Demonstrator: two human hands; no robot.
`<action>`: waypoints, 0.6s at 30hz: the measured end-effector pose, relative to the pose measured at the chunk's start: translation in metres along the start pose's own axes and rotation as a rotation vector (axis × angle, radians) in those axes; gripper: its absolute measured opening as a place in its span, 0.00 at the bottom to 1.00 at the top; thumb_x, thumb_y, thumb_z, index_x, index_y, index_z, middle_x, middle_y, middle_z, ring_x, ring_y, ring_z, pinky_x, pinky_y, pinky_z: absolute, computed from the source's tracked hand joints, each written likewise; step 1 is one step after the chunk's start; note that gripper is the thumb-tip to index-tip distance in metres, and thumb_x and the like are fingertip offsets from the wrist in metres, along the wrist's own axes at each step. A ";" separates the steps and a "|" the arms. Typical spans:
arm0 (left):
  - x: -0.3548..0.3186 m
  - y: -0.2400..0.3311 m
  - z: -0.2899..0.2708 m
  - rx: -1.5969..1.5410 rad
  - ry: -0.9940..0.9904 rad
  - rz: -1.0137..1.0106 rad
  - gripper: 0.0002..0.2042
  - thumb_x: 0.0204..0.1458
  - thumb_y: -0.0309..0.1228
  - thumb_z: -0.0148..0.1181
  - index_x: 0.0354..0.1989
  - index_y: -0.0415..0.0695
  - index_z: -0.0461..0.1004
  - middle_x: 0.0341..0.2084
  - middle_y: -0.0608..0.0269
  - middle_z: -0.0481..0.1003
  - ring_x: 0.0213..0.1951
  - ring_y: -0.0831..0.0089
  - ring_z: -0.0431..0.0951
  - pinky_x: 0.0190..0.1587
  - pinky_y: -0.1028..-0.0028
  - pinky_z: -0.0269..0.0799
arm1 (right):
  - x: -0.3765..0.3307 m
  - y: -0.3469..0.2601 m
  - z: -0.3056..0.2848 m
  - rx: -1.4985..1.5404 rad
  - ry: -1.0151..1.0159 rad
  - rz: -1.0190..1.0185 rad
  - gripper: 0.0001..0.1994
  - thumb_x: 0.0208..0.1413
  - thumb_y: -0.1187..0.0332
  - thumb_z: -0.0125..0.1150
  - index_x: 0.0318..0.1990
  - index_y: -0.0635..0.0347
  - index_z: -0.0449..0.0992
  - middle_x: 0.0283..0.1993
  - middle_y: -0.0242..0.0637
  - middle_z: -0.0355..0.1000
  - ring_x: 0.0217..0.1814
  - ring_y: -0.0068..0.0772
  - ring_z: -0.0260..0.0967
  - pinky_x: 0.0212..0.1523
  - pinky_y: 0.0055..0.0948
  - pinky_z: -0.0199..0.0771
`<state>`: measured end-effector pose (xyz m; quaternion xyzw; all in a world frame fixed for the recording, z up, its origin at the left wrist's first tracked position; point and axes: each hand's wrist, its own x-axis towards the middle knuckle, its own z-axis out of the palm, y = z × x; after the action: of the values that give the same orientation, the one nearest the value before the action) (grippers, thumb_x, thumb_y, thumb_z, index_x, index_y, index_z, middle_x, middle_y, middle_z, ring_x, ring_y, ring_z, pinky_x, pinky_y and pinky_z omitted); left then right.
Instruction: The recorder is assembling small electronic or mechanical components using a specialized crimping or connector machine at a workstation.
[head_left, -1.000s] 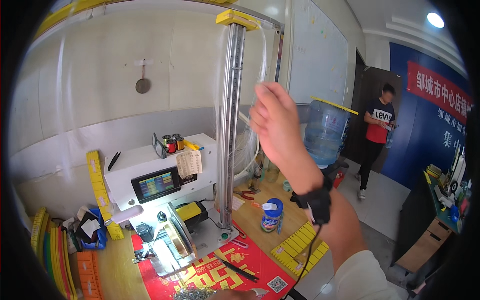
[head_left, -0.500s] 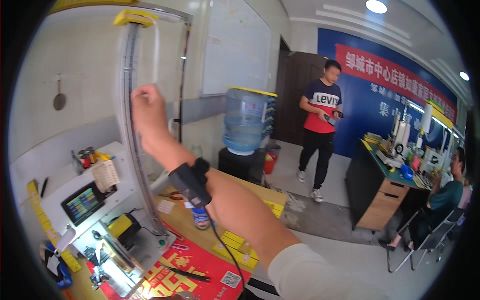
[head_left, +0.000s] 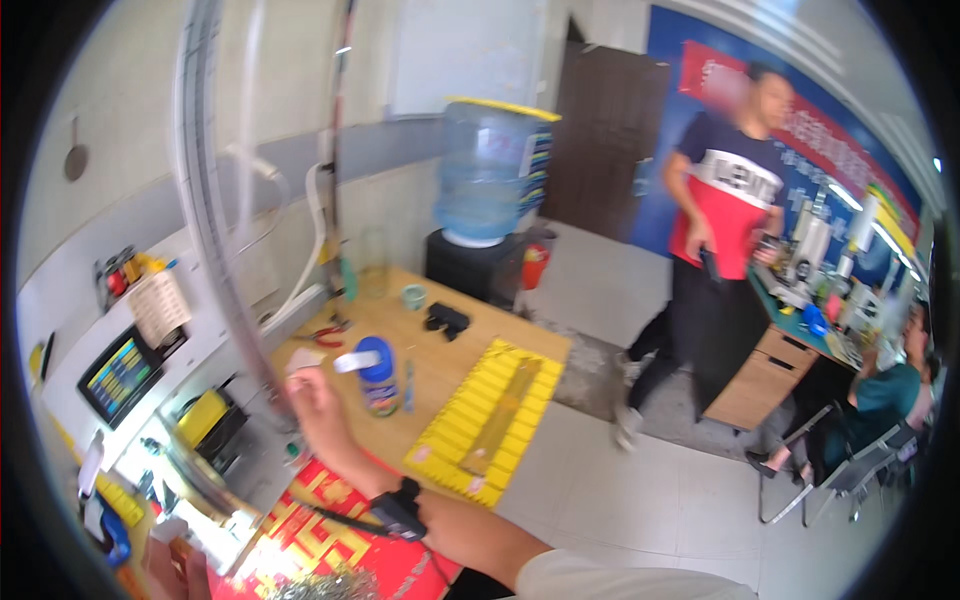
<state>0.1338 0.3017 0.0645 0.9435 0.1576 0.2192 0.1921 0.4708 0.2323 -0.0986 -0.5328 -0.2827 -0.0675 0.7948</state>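
My right hand (head_left: 316,402), a black device strapped on its wrist, is raised over the workbench beside a jar with a blue lid (head_left: 377,362). Its fingers are curled together; whatever they may hold is too small to make out. At the lower left my left hand (head_left: 172,562) shows partly, smeared and cut by the picture's edge, close to the brightly lit front of a white machine (head_left: 215,268). Below my right wrist lies a red sheet with gold print (head_left: 318,510). A heap of silvery strands (head_left: 330,586) sits at the bottom edge.
A tall metal post (head_left: 205,170) rises from the machine, which has a small screen (head_left: 120,375). On the bench (head_left: 400,295) lie a yellow mat (head_left: 520,400), red-handled pliers (head_left: 328,334) and a black object (head_left: 447,320). A person (head_left: 725,190) walks beyond; another sits right.
My right hand has come down from beside the tall post to near the jar. The view has tilted downward, and the standing person has moved nearer and to the right.
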 end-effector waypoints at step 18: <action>0.022 -0.060 0.040 -0.143 -0.013 -0.197 0.17 0.61 0.21 0.60 0.59 0.32 0.72 0.28 0.59 0.79 0.23 0.80 0.77 0.24 0.77 0.70 | -0.014 0.013 0.000 -0.155 -0.205 0.156 0.06 0.72 0.70 0.55 0.47 0.62 0.76 0.31 0.24 0.67 0.33 0.15 0.60 0.35 0.22 0.62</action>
<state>0.1588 0.3512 0.0135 0.9087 0.2322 0.2039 0.2806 0.4647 0.2350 -0.1157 -0.6169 -0.3141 0.0274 0.7211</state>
